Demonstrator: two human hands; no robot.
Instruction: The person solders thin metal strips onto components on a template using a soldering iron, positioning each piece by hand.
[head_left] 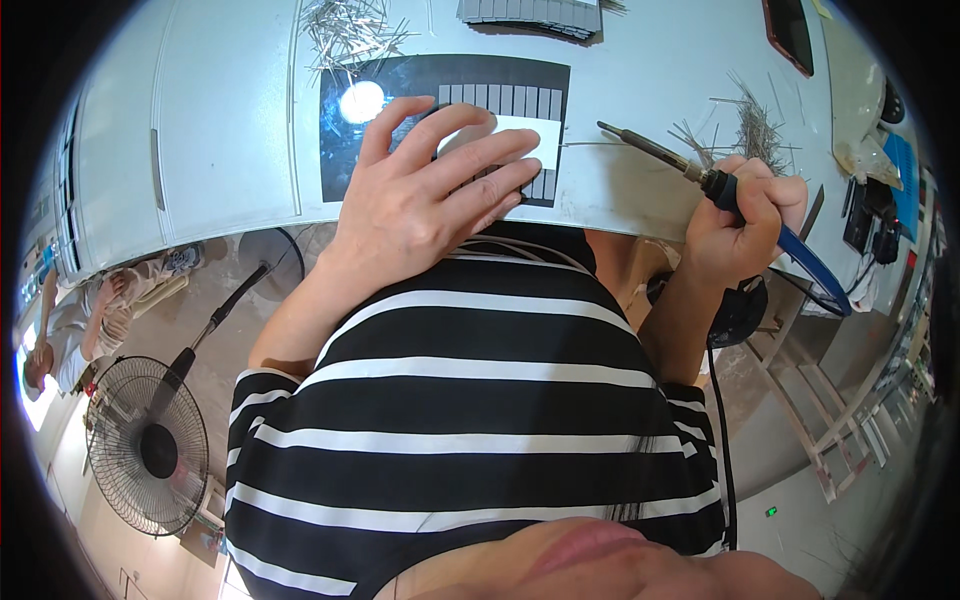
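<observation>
My left hand (415, 205) lies with its fingers stretched out over a white strip (548, 135) on a flat dark panel (340, 150). Rows of narrow grey cells (500, 98) show above and below this strip. Some of the strip and panel is hidden under the fingers. My right hand (748, 222) is wrapped round the handle of a soldering iron (655, 148), its tip pointing left, to the right of the panel. A thin straight wire (592, 144) reaches from the panel's right edge toward the tip; whether they touch I cannot tell.
Loose thin metal wires lie in a heap (345, 30) at the far left and another heap (762, 130) beyond my right hand. A stack of grey pieces (530, 14) sits at the back, a phone (788, 38) at far right. A standing fan (150, 450) and another person (70, 325) are left.
</observation>
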